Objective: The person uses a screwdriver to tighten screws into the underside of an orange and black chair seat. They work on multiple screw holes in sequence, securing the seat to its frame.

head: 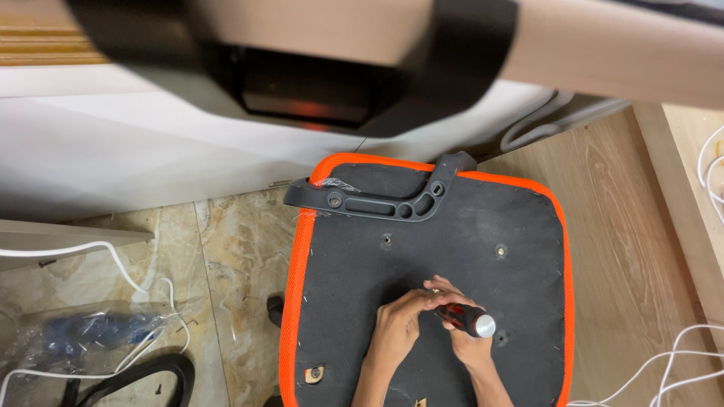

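An upturned chair seat (483, 226) with a dark underside and orange mesh edge lies below me. A black plastic armrest bracket (377, 202) is fastened along its far edge. My right hand (466, 339) grips a screwdriver (467, 318) with a red and black handle and silver end cap, held over the middle of the seat underside. My left hand (396, 328) rests against the screwdriver's front, fingers curled near its tip. The tip is hidden by my hands.
Several screw holes (500, 249) dot the underside. White cables (113, 264) and a clear plastic bag (83, 332) lie on the marble floor at left. A black curved part (151, 373) sits bottom left. Wooden boards (641, 249) and more white cables (679, 362) are at right.
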